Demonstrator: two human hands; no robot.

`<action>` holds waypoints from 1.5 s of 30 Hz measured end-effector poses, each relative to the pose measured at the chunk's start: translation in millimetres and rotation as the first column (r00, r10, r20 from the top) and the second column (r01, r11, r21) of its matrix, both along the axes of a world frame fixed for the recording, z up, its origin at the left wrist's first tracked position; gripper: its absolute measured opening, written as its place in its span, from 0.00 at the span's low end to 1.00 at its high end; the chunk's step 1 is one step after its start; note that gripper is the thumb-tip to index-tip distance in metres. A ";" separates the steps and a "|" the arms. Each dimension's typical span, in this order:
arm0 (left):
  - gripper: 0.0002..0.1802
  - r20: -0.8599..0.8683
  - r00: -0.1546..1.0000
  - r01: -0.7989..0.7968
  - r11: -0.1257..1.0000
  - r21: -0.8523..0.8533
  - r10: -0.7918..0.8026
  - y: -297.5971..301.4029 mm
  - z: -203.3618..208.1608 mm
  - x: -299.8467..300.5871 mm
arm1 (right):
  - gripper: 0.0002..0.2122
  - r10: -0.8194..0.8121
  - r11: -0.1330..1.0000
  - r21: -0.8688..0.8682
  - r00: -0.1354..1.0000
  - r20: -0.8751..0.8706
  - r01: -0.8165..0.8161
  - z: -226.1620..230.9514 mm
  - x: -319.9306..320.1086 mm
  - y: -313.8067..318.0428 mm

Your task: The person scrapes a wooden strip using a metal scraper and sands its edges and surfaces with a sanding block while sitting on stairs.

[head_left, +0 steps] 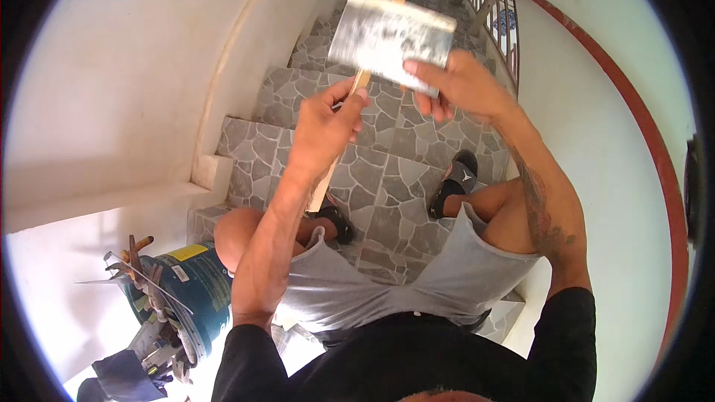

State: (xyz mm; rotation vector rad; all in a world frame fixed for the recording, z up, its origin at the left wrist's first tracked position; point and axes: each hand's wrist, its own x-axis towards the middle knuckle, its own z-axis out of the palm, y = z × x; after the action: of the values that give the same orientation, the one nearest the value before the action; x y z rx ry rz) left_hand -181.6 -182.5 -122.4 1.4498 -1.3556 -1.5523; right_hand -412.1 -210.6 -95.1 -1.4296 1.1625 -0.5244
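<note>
Grey shorts [387, 283], seated wearer, nearest. Stone-tiled stairs [387, 179] below. Blue bucket [195, 283] of tools, left. Metal trowel blade [389, 36]: right hand [454, 85] pinches its lower edge. Left hand [328, 123] closed on wooden handle [356, 89]. Risk: sharp edge nicking fingers if grip slips.

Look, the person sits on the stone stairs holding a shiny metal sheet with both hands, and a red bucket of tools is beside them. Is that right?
Almost. The bucket of tools is blue-green, not red, as the head view shows. The rest holds: left hand and right hand hold the metal sheet above the stone stairs.
</note>
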 end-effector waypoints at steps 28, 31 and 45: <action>0.21 -0.432 0.898 0.016 0.975 0.222 0.084 8.9 19.3 7.8 | 0.27 -0.540 0.361 -0.829 0.629 -0.559 -0.427 -35.5 -26.1 -39.0; 0.21 -0.436 0.896 0.025 0.973 0.230 0.080 9.0 14.8 8.9 | 0.32 -0.439 0.354 -0.803 0.673 -0.596 -0.480 -36.3 -22.0 -29.3; 0.23 -0.234 0.970 -0.041 0.994 0.100 0.064 6.8 8.7 1.8 | 0.27 -0.639 0.408 -0.879 0.610 -0.467 -0.246 -38.3 -59.6 -45.6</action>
State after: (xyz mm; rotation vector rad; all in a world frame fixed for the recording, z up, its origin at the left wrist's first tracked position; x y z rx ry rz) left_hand -179.8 -175.7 -113.8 1.2961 -1.1093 -1.7141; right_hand -471.7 -256.2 -133.3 -2.6782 1.9631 -0.8510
